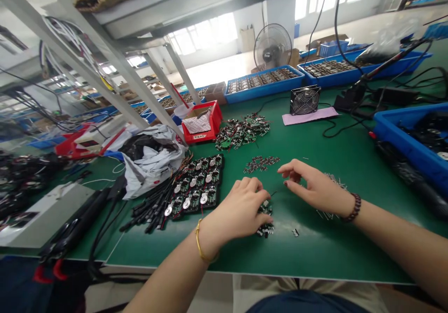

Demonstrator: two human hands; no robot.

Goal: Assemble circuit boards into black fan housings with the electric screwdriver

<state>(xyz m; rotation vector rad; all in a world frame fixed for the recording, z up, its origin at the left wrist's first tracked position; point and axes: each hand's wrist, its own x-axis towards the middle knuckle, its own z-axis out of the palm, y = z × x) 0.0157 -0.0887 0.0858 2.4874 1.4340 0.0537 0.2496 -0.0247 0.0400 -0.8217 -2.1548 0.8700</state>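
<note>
Fig.: L hand (pixel 238 205) curling over small PCB pile (pixel 265 229), grip unclear, pile lying under fingertips on green surface (pixel 315 252), R of palm. R hand (pixel 315 187) hovering open, holding nothing, pile to its L, loose pins (pixel 331 180) just beneath.

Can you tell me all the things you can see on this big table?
green workbench: one, green, under everything
circuit boards with silver discs: many, green and black, in rows left of the hands
black cables: a bundle, black, beside those rows
loose boards: one heap, green, mid-bench
red tray: one, red, behind the rows
blue trays: several, blue, along the back
small fan: one, black, on a pink pad
plastic bag: one, white, left side
small boards: one heap, dark, under the left hand
left hand: one, on the small boards, with a gold bangle
right hand: one, open, with a dark bead bracelet
</note>
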